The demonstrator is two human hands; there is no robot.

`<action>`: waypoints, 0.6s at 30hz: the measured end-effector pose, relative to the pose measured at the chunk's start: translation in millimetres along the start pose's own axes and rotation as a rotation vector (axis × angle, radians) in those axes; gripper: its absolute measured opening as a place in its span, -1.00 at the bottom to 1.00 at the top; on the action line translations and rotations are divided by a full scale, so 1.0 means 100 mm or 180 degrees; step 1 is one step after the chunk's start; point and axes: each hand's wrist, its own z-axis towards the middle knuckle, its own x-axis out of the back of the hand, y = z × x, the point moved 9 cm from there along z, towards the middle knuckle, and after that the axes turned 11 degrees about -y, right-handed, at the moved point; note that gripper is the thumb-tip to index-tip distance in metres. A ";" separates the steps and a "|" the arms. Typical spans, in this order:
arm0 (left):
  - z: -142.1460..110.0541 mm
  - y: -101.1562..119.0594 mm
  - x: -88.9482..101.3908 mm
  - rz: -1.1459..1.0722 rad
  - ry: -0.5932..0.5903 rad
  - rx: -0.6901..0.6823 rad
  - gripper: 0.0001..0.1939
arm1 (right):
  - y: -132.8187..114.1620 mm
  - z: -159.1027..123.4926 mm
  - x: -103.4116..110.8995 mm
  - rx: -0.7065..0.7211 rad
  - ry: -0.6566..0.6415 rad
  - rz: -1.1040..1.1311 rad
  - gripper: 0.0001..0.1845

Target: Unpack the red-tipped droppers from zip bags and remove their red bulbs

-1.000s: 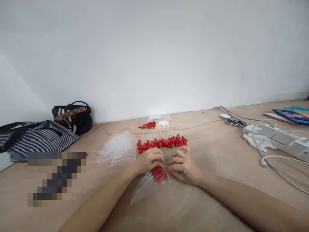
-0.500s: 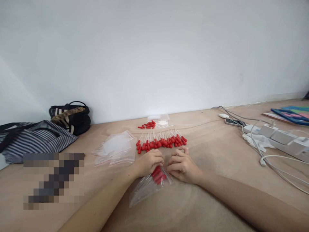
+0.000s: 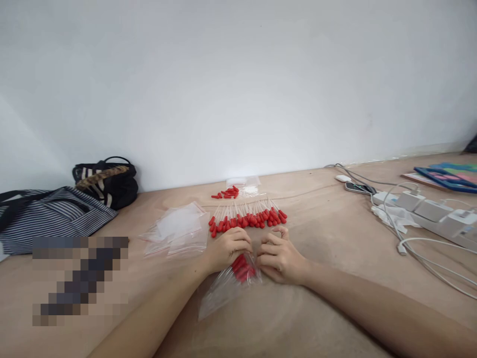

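Observation:
A clear zip bag [image 3: 218,301] lies slanted on the table in front of me, with several red-bulbed droppers [image 3: 244,271] inside. My left hand [image 3: 231,247] closes its fingers on the bag's upper edge. Close beside it, my right hand [image 3: 279,258] pinches the right end of that edge, fingers curled. The fingertips are partly hidden. Just beyond my hands is a row of more droppers [image 3: 253,220], red bulbs toward me and clear stems pointing away. A stack of flat, clear zip bags [image 3: 179,228] lies to the left of the row.
Loose red bulbs [image 3: 227,192] and another clear bag [image 3: 244,185] lie by the wall. At left are a striped bag [image 3: 63,214], a black bag [image 3: 115,186] and a blurred-out patch [image 3: 82,283]. Cables and a power strip [image 3: 436,219] with white chargers occupy the right, near a blue-framed item [image 3: 443,179].
My right fingers have shifted slightly along the bag's edge, and its right corner is now more hidden by them. The camera view has moved a little; the rest stays put.

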 end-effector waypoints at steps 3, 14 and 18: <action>-0.01 0.02 0.02 0.0156 0.0010 -0.0103 -0.76 | 0.05 -0.02 0.01 -0.0154 0.0066 0.0017 -0.88; 0.03 0.11 -0.04 0.0461 -0.0099 0.0042 -0.70 | 0.00 -0.01 0.01 0.0031 0.0082 -0.0058 -0.90; 0.06 0.16 -0.06 0.0289 -0.0091 -0.0046 -0.73 | -0.05 -0.01 0.05 0.0194 0.0225 -0.0290 -0.85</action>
